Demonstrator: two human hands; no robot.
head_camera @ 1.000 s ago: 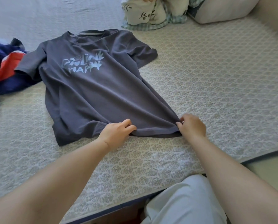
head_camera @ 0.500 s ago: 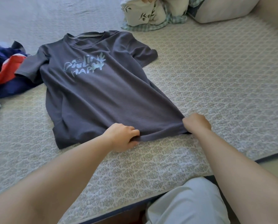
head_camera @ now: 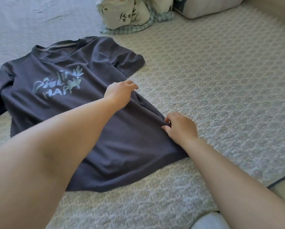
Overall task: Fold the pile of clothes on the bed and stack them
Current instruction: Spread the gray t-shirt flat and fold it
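Observation:
A dark grey T-shirt (head_camera: 59,113) with pale blue lettering lies face up on the patterned bed cover (head_camera: 221,83), collar pointing away from me. My left hand (head_camera: 119,93) reaches across the shirt and grips its right side edge below the sleeve. My right hand (head_camera: 179,128) pinches the same edge lower down, bunching a small fold of cloth between thumb and fingers. My left forearm hides part of the shirt's lower body.
A bundle of white leaf-print and green checked cloth (head_camera: 130,15) sits at the back of the bed, with a pale pillow (head_camera: 209,7) to its right. The bed's front edge (head_camera: 280,180) runs at lower right. My knee in pale trousers (head_camera: 208,222) shows at the bottom.
Both hands left the bottom hem and moved up along the shirt's right side edge. The left hand went furthest, to just below the sleeve. My view shifted closer and to the right.

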